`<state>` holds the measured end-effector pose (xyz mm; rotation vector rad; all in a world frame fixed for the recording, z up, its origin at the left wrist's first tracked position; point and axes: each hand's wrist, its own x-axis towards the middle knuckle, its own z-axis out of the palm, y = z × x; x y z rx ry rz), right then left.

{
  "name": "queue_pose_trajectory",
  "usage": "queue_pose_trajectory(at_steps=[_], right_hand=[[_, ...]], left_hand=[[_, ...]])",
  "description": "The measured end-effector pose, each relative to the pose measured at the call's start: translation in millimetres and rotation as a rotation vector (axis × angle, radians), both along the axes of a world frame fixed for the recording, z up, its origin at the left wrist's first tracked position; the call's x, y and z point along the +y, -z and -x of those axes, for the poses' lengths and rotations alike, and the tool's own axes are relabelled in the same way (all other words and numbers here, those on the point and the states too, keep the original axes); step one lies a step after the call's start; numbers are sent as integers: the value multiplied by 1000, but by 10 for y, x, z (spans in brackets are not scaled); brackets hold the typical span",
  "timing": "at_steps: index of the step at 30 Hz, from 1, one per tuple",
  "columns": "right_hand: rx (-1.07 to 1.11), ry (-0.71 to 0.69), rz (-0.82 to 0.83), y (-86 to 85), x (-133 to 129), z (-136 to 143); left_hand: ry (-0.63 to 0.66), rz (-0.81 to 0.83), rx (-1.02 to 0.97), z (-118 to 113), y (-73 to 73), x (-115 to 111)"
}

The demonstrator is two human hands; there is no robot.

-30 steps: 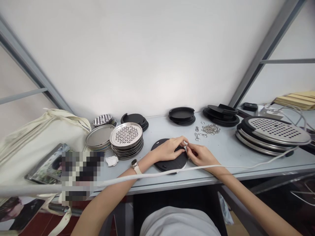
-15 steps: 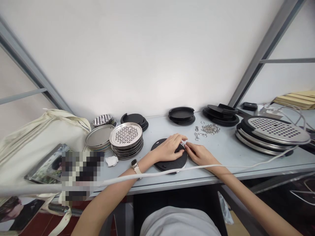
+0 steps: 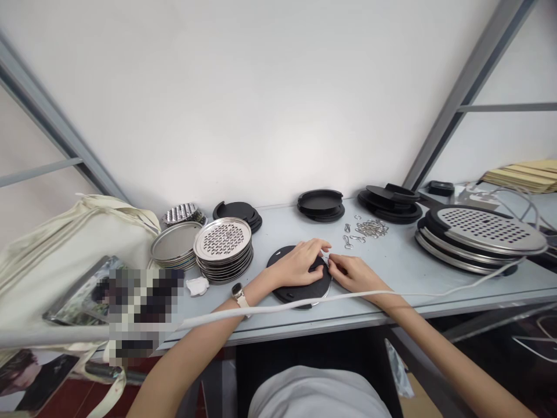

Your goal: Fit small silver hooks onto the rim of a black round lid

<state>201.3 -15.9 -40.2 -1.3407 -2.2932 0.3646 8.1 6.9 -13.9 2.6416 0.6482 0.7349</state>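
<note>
A round black disc with a thin metal rim showing lies flat near the table's front edge. My left hand, with a watch at the wrist, rests across its top, fingers stretched and thumb apart. At the disc's right edge my right hand is closed in a pinch. A small shiny metal piece shows at its fingertips, partly hidden, so its exact shape is unclear. Beyond the right hand lie a pile of small metal snap hooks and a few loose ones.
Round metal grater plates and plain metal discs are stacked at left. Black round covers stand along the wall. Larger grater discs are piled at right. A white cable crosses in front of both forearms. A cream bag sits at left.
The right hand's fingertips have shifted slightly at the disc's edge, and the small metal piece shows a little more. The left hand stays on the disc.
</note>
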Motion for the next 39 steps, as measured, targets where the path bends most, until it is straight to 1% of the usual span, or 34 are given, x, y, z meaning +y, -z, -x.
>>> queue_pose_trajectory(at_steps=[6, 14, 22, 26, 34, 39], right_hand=[[12, -7, 1, 19, 13, 6], [12, -24, 6, 4, 11, -1], [48, -23, 42, -24, -11, 4], [38, -13, 40, -20, -8, 7], [39, -33, 31, -19, -8, 5], [59, -41, 28, -22, -7, 7]], left_hand=[[12, 10, -19, -7, -6, 1], [15, -6, 5, -7, -38, -18], [61, 102, -108, -12, 32, 23], [57, 155, -166, -18, 58, 46], [65, 219, -178, -13, 48, 50], [58, 231, -190, -19, 42, 48]])
